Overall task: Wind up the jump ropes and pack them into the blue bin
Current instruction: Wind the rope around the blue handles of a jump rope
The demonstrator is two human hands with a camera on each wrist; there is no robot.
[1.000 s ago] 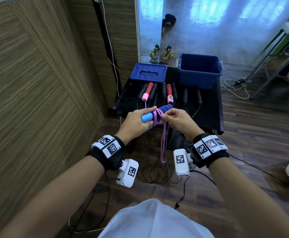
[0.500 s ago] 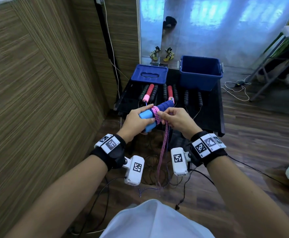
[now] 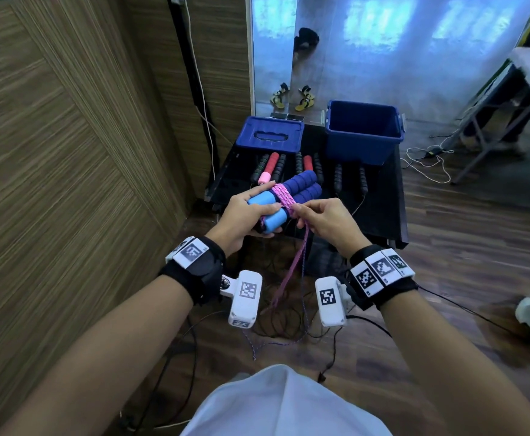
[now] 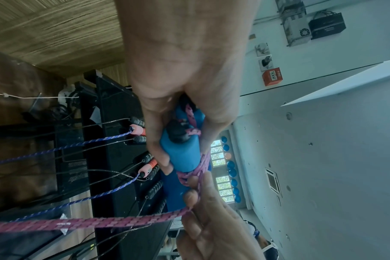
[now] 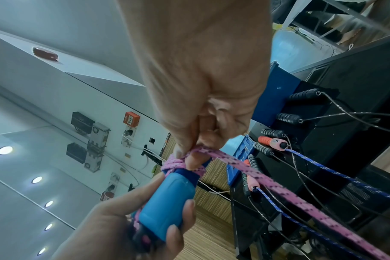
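Pink rope [image 3: 284, 196] wound on handles [image 3: 292, 193], both hands

Black wristbands [image 3: 199, 269] (white tag markers), bare forearms.

Left hand [image 4: 185, 73] around blue handles [image 4: 185, 154], pink rope [image 4: 114, 222] alongside

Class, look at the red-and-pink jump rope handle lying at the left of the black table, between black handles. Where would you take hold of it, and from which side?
Grip the red-and-pink handle around its ribbed red shaft, coming from above. It lies flat on the black table with black handles close on both sides, so only the top is free. Its blue rope leaves the pink end toward you, so a pinch on the shaft probably avoids snagging it.
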